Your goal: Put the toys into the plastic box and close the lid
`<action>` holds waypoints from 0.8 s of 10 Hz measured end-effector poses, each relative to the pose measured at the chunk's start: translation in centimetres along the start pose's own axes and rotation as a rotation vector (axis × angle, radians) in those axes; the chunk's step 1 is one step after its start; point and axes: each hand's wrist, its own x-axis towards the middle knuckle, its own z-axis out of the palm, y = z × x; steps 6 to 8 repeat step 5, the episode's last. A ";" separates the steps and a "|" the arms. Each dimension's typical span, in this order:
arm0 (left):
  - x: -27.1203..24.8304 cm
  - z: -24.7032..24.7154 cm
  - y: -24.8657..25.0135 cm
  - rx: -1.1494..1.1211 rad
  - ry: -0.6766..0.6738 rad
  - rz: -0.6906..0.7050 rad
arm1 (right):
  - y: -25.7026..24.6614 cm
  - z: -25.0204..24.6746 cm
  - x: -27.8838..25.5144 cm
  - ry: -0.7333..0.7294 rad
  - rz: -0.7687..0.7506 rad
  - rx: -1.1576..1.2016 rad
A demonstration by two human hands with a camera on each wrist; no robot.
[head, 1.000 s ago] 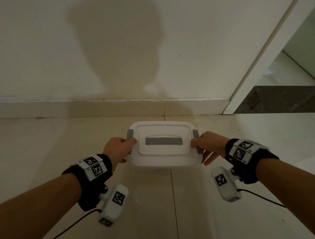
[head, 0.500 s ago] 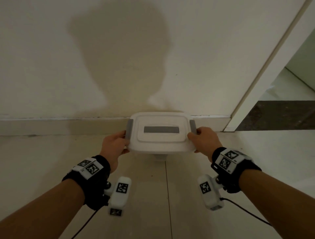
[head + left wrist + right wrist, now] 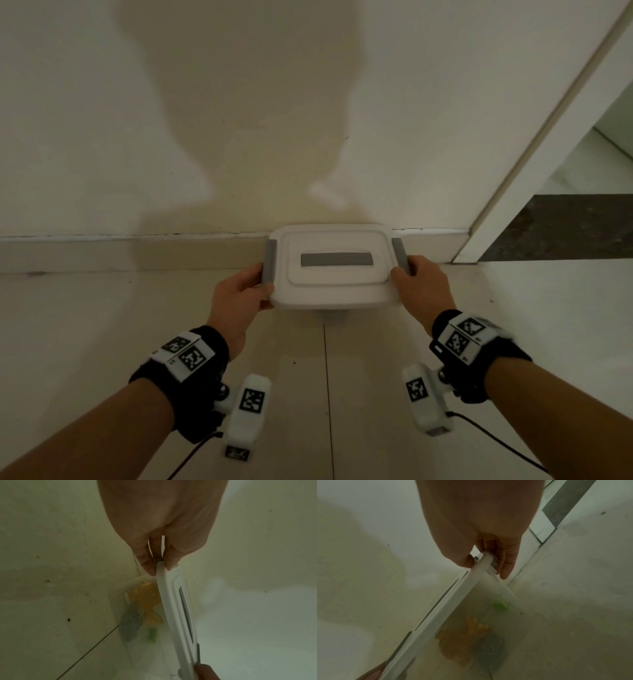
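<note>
A clear plastic box (image 3: 116, 601) with its white lid (image 3: 334, 263) on sits between my hands, close to the baseboard. My left hand (image 3: 239, 294) grips its left edge by the grey clip (image 3: 269, 260), thumb on top. My right hand (image 3: 421, 287) grips the right edge by the other clip (image 3: 400, 255). Through the box wall the wrist views show an orange toy (image 3: 145, 599), a grey toy (image 3: 130, 626) and a green toy (image 3: 499, 603) inside. Whether the box touches the floor I cannot tell.
A pale wall with a baseboard (image 3: 137, 253) runs just behind the box. At the right, a white door frame (image 3: 513, 192) stands beside a dark threshold strip (image 3: 561, 226). Tiled floor (image 3: 102, 342) spreads around my arms.
Both hands have carried the closed box away from me, toward the wall. They moved from the lid's clips to a grip round its side edges.
</note>
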 end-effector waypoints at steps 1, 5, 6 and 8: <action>0.0 0.0 0.0 -0.025 0.002 -0.022 | -0.1 0.0 0.0 -0.002 0.006 0.000; -0.9 -0.2 3.6 0.247 0.010 -0.175 | -1.8 -1.6 -1.1 -0.015 0.180 0.235; -0.9 -0.2 3.6 0.247 0.010 -0.175 | -1.8 -1.6 -1.1 -0.015 0.180 0.235; -0.9 -0.2 3.6 0.247 0.010 -0.175 | -1.8 -1.6 -1.1 -0.015 0.180 0.235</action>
